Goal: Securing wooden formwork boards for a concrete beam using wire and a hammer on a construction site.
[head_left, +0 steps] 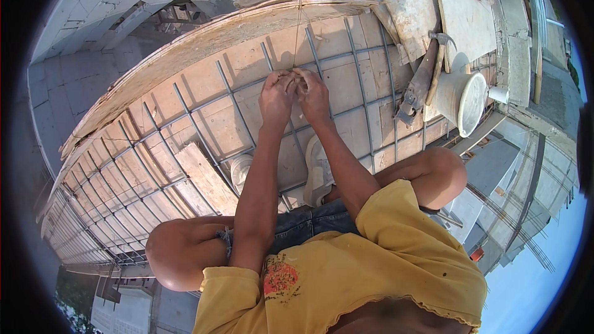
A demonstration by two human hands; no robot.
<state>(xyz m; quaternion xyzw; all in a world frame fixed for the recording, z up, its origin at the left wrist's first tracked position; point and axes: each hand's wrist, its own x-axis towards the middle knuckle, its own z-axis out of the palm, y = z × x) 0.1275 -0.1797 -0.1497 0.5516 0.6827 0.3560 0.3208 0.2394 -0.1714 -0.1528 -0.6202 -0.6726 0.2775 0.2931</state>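
My left hand (276, 100) and my right hand (312, 96) meet in front of me, above the steel rebar grid (365, 102). The fingers of both are closed and pressed together at the tips. A thin string (296, 40) runs from the fingertips up to the far edge of the plywood formwork (185, 46). What exactly lies between the fingers is partly hidden by them. Under the bars lie plywood panels (346, 86). My feet, in light shoes (317, 170), rest among the bars just behind the hands.
To the right, a hammer (440, 55) and a handsaw (416, 83) lie by a white bucket (473, 105). Loose board pieces (467, 25) are stacked behind them. A board offcut (207, 179) lies on the grid at left. Beyond the formwork edge the level drops toward block walls (80, 80).
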